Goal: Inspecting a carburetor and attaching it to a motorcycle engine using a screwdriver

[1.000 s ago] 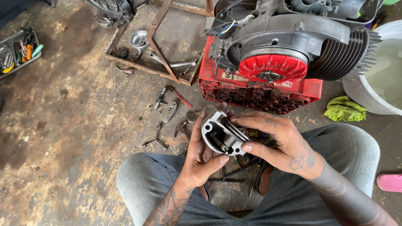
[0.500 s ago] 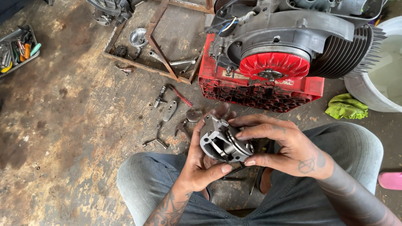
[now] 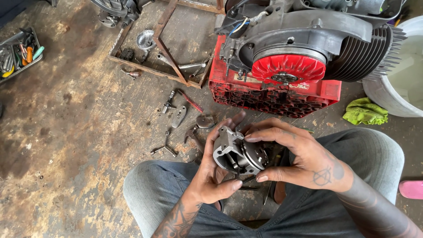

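You've turned the casting [image 3: 240,154] since a second ago; its bore now faces lower left. Left hand [image 3: 216,169] cradles it, right hand [image 3: 299,156] pinches its right side, frame centre. Engine [image 3: 304,53] sits above.

i see even, soft daylight, bright across the concrete floor [image 3: 66,132], with only faint shadows under the scattered tools. focus is sharp throughout, mild wide-angle bending at the edges, no glare.

Left hand [image 3: 211,174] and right hand [image 3: 304,161] gripping grey metal engine part [image 3: 238,154], red crate [image 3: 273,94] beyond, stained floor [image 3: 75,145]
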